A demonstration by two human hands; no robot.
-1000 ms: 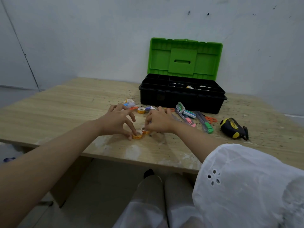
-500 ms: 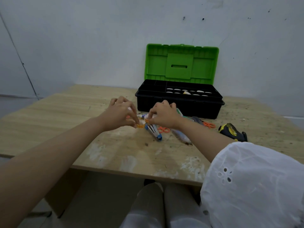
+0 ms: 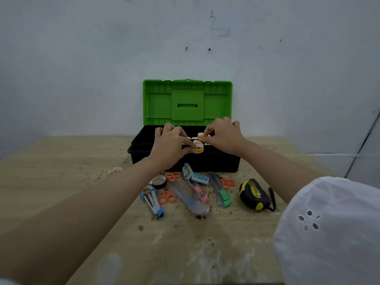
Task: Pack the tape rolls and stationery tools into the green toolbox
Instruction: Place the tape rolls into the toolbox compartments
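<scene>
The green toolbox (image 3: 187,99) stands open at the back of the wooden table, its lid upright over a black base (image 3: 218,163). My left hand (image 3: 170,146) pinches a small orange-edged tape roll (image 3: 198,147) above the base's front. My right hand (image 3: 224,135) pinches a second small orange tape roll (image 3: 201,136) over the tray, where a few white rolls show between my hands. Stationery lies on the table in front of the box: a blue stapler (image 3: 153,201), orange scissors (image 3: 167,197), a pink cutter (image 3: 198,190), a green cutter (image 3: 223,194) and a black tape roll (image 3: 158,182).
A black and yellow tape measure (image 3: 255,194) lies right of the tools. A small staple box (image 3: 199,178) and more orange scissors (image 3: 227,183) sit near the toolbox front. A pale tape roll (image 3: 117,170) rests alone to the left. The wall stands right behind the box.
Both hands lifted the small orange tape rolls from the table and carried them forward over the open toolbox tray. My view moved closer to the box.
</scene>
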